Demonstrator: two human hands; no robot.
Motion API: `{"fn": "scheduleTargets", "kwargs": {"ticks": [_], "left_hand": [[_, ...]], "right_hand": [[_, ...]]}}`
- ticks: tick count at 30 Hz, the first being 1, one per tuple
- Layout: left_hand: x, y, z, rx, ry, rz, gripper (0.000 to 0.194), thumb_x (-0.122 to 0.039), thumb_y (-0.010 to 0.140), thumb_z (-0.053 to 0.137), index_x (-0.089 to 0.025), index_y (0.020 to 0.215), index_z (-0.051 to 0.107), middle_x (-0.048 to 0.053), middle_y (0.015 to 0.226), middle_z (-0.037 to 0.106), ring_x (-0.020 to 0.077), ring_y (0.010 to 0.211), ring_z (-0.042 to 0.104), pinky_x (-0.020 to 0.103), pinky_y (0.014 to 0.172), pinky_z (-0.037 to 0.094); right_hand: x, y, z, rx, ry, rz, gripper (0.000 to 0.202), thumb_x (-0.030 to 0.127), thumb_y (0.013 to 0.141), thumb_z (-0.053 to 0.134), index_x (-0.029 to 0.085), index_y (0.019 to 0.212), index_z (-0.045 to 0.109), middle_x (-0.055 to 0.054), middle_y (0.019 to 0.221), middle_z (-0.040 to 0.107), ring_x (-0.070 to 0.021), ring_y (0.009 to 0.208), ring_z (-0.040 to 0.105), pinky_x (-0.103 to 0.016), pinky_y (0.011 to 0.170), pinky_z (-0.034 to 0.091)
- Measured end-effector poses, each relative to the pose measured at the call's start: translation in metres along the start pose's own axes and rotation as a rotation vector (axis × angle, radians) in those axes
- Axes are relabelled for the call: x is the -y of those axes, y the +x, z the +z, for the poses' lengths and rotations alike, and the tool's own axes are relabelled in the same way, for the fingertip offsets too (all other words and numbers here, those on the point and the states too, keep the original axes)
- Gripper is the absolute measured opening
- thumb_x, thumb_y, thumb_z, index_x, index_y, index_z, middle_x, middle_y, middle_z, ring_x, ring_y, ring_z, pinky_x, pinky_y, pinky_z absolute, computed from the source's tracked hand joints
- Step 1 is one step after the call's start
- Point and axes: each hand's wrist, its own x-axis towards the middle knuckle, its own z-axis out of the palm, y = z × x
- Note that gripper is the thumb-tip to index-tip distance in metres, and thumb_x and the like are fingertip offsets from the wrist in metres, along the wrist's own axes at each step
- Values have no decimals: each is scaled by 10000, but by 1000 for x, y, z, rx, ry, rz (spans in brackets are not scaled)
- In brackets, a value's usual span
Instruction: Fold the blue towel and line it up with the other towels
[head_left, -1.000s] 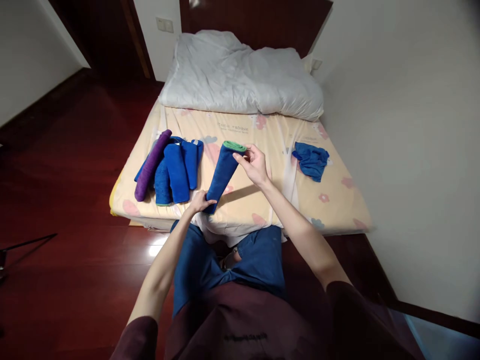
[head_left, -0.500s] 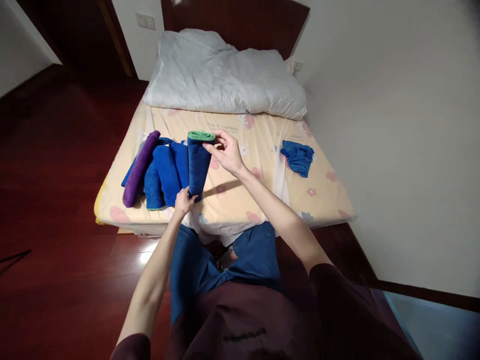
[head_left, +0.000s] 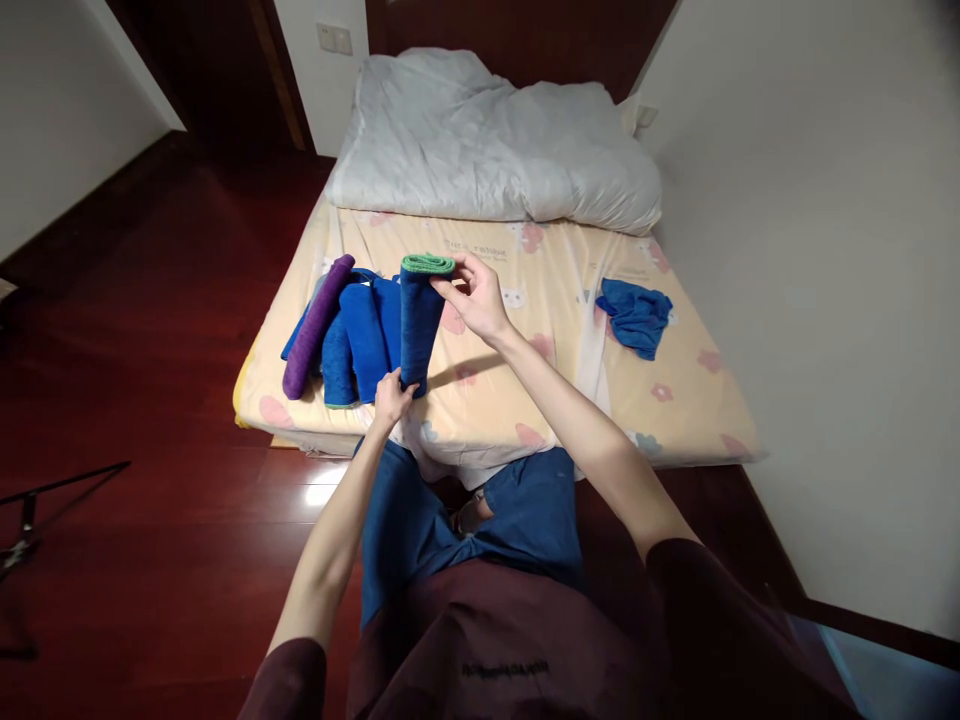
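- At the near edge of the cream flower-printed mattress (head_left: 570, 300), I hold one rolled dark-blue terry towel with a green hem (head_left: 419, 320), tilted almost upright, just right of the row of finished rolls.
- My left hand (head_left: 391, 397) is closed around the roll's lower end; my right hand (head_left: 474, 297) pinches the upper green rim between thumb and fingertips.
- Handling, as I judge it: light, soft, compressible, not fragile. The pile is grippy, not slippery. The roll will loosen if released at one end, so grip both ends or wrap the middle.
- Count, left of the held roll on the mattress: one rolled purple towel (head_left: 316, 325); about three rolled blue towels (head_left: 365, 340), overlapping, so the exact number is uncertain.
- Count, right of the held roll: one crumpled loose blue cloth (head_left: 636, 316), well apart.
- Count, at the mattress's far end: one white rumpled duvet (head_left: 495, 150).
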Motion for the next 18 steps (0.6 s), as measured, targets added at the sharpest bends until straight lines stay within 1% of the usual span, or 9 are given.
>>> {"fn": "scheduleTargets", "kwargs": {"ticks": [2,4,5,7,8,10,13,15,18], "left_hand": [[-3,-4,-2,-117,-83,40,363,-306,822,762,-146,1122,633,130,1038,667,289,984,634,384,879,507],[-8,-18,-3,-366,-161,61,537,-319,803,778,-140,1260,561,169,1224,605,308,1141,576,417,961,494],[-11,-30,-2,-504,-186,57,580,-330,819,764,-140,1309,519,181,1286,564,312,1197,541,432,993,481],[-16,-61,3,-683,-196,60,517,-323,888,680,-148,1333,482,181,1295,531,304,1218,512,453,1013,464],[-18,-80,8,-692,-191,99,437,-294,923,623,-155,1315,488,170,1256,539,294,1188,524,456,1000,465],[-22,-117,20,-562,-163,269,324,-232,939,569,-170,1255,526,147,1180,563,280,1122,552,456,978,470],[-30,-157,40,-218,-89,475,292,-148,929,544,-192,1216,574,128,1166,594,271,1099,561,443,963,472],[-38,-169,50,-6,-38,530,335,-112,924,518,-197,1242,581,122,1193,603,274,1115,550,436,952,473],[-54,-173,59,225,44,583,359,-101,926,502,-195,1261,588,118,1250,600,286,1150,525,439,958,458]], "right_hand": [[-8,8,3,26,-36,5,685,719,910,593,191,1344,552,-127,1297,670,-237,1254,618,-342,972,559],[-21,17,4,69,-108,30,773,741,929,538,201,1476,460,-142,1466,571,-261,1396,513,-419,1113,484],[-29,20,3,95,-152,51,812,751,940,503,213,1538,395,-137,1555,487,-269,1468,432,-461,1186,410],[-44,17,-1,134,-226,110,863,774,958,422,244,1621,268,-96,1684,298,-275,1572,247,-521,1283,223],[-52,11,-4,143,-245,149,877,786,961,387,256,1641,226,-70,1715,222,-272,1598,168,-531,1302,139],[-66,-13,-12,140,-247,251,905,810,951,357,260,1654,210,-40,1736,153,-262,1614,84,-514,1314,46],[-82,-73,-30,79,-210,457,927,835,923,382,245,1634,302,-41,1727,194,-242,1611,112,-447,1322,55],[-88,-123,-44,-3,-178,594,896,827,919,409,255,1608,369,-43,1710,253,-233,1598,185,-431,1321,108],[-89,-209,-67,-173,-95,766,858,801,870,535,254,1530,497,-86,1650,385,-252,1536,360,-434,1286,258]]}}
